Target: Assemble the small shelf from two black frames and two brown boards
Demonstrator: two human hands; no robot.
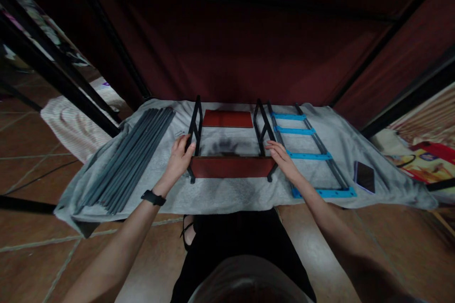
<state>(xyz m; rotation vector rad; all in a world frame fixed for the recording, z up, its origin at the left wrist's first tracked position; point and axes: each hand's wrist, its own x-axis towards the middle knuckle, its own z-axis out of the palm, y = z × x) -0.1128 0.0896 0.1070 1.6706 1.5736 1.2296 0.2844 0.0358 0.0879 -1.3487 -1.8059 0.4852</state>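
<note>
A small shelf with two black metal side frames point(261, 125) and reddish-brown boards stands in the middle of a grey cloth. Its near board point(232, 167) spans the two frames; a second board point(227, 118) is seen farther back. My left hand point(181, 154), with a black band at the wrist, grips the left side frame between thumb and fingers. On the other side, my right hand point(282, 157) has its fingers over the right side frame; its thumb is partly hidden.
Several grey rods point(131, 158) lie on the cloth point(220, 194) at left. To the right is a ladder-like frame of grey tubes with blue crosspieces point(309, 156), then a phone point(364, 177). Dark posts point(60, 75) flank the surface, and a red panel point(234, 52) rises behind.
</note>
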